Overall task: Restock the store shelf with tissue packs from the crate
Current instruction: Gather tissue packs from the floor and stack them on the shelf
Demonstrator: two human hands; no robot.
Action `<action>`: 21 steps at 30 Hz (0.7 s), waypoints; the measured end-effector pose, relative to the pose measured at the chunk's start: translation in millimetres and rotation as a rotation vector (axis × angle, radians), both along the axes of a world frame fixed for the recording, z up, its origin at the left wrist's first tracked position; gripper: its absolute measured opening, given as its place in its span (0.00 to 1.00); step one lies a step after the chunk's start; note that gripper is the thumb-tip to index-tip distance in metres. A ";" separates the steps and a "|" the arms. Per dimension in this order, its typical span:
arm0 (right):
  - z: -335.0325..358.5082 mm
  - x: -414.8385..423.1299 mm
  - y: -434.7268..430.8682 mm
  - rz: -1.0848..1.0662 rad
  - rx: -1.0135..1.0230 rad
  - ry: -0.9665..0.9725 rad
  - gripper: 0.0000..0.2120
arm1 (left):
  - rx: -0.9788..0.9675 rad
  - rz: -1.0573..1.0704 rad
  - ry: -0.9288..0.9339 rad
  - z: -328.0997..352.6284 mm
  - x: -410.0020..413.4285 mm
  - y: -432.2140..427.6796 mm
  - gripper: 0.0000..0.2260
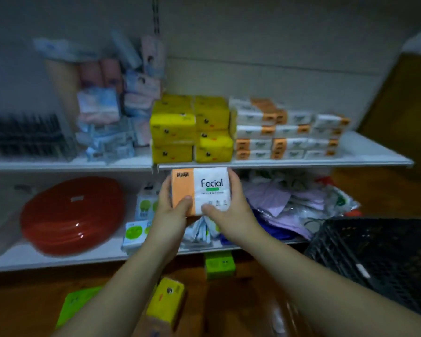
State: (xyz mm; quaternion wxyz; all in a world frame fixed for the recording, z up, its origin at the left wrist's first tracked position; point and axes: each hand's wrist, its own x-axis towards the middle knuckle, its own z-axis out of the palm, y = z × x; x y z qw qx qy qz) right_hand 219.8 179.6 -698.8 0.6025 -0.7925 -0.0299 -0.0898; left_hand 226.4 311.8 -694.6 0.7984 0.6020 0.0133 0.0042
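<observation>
- Dim store corner: white upper shelf (365,152) and white lower shelf (58,256) against a pale wall, brown wooden floor (241,310) below.
- On the upper shelf, left to right: dark wire rack (24,137), loose heap of blue and pink packs (112,117), stacked yellow packs (190,130), rows of orange-and-white packs (287,135).
- On the lower shelf, left to right: red round basin (73,215), small green-and-white boxes (136,229), pile of lilac bagged goods (289,203).
- On the floor: green packs and one yellow pack (167,300) lying loose; black crate (379,259) at right.
- Tissue pack (201,190) held in mid-air just under the upper shelf's front edge, at centre: orange band at left, white at right, printed "Facial".
- Printed face turned toward the camera, text upright, long axis running left to right.
- Left hand (173,210) clamped on the pack's orange end, right hand (231,205) on its white end, thumbs across the front.
</observation>
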 end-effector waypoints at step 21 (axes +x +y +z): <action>154.3 73.9 -247.5 -0.332 -0.750 -0.281 0.30 | 0.672 -0.296 -0.476 167.1 123.5 -208.1 0.14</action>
